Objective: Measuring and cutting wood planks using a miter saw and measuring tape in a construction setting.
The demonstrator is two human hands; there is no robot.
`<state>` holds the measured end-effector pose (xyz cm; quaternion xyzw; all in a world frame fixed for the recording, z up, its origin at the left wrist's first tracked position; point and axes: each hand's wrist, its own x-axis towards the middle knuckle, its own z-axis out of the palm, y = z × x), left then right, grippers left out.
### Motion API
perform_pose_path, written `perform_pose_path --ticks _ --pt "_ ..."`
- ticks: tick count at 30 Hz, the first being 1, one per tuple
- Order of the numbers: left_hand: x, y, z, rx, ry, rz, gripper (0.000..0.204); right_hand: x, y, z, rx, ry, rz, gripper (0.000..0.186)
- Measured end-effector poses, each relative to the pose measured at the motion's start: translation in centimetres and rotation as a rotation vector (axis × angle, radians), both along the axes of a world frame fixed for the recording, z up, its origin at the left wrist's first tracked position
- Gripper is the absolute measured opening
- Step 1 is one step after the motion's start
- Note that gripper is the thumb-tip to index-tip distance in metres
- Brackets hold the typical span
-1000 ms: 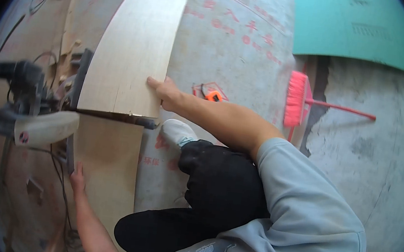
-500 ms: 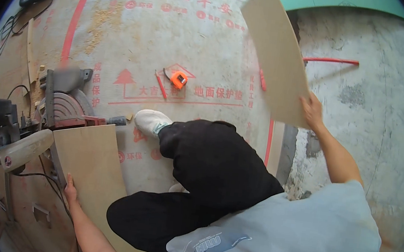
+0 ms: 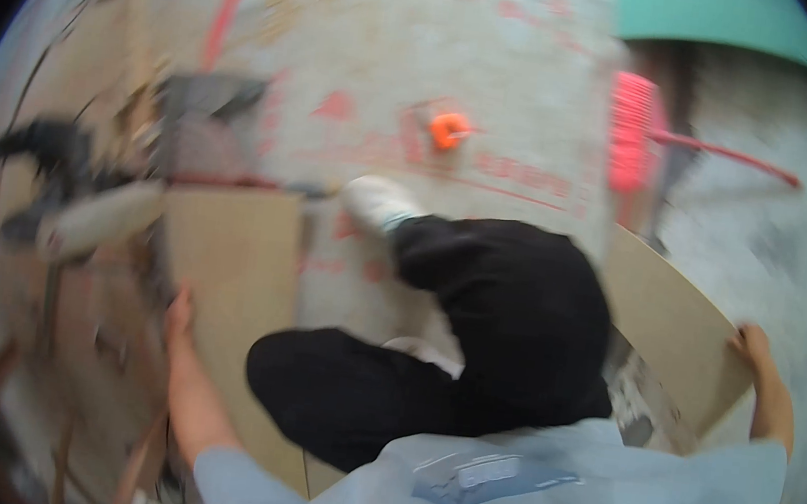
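Note:
My left hand (image 3: 179, 317) grips the left edge of a long plywood board (image 3: 229, 261) that lies against a mitre saw (image 3: 89, 188), its far end at the saw's base. At my right side, my right hand (image 3: 750, 347) holds a shorter plywood panel (image 3: 675, 341) low beside my bent leg, partly hidden behind that leg. The picture is smeared by motion.
A pink broom (image 3: 632, 131) lies right of centre, an orange tape measure (image 3: 447, 128) ahead on the printed protective sheet (image 3: 366, 66). A green board (image 3: 714, 18) is at the far right. Cables and wood offcuts (image 3: 141, 8) lie at the left.
My right hand has lifted the cut panel from the saw, swung it rightward and lowered it beside my leg. My left hand stays on the long board.

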<state>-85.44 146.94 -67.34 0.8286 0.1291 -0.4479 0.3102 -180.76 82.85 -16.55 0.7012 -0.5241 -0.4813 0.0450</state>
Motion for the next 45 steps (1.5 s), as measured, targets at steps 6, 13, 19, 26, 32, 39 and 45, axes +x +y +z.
perform_pose_path --ticks 6,13,19,26,32,39,45 --pt "-3.2 -5.0 3.2 -0.023 -0.160 0.003 0.070 -4.5 -7.0 -3.4 -0.152 0.423 0.162 0.086" --pt "-2.8 -5.4 7.7 0.021 -0.226 -0.030 0.067 15.4 -3.8 -9.3 -0.138 0.676 0.049 0.100" --pt "-3.8 -5.5 6.2 0.004 -0.226 -0.031 0.069 28.4 -4.7 -22.1 -0.059 -0.563 0.414 0.065" --pt "-4.6 -6.0 5.4 0.374 -0.357 -0.023 0.081 68.8 11.2 -39.2 0.827 -1.349 0.408 0.045" --pt "-6.2 -8.9 5.8 0.286 -0.372 0.063 0.087 79.6 20.2 -45.1 1.067 -1.410 0.691 0.057" --pt "-6.3 -7.0 4.5 0.366 -0.469 0.008 0.087 83.5 23.4 -44.7 1.038 -1.281 0.590 0.069" --pt "-5.9 -7.3 4.8 0.285 -0.347 0.059 0.087 80.5 20.9 -45.2 0.940 -1.420 0.632 0.054"
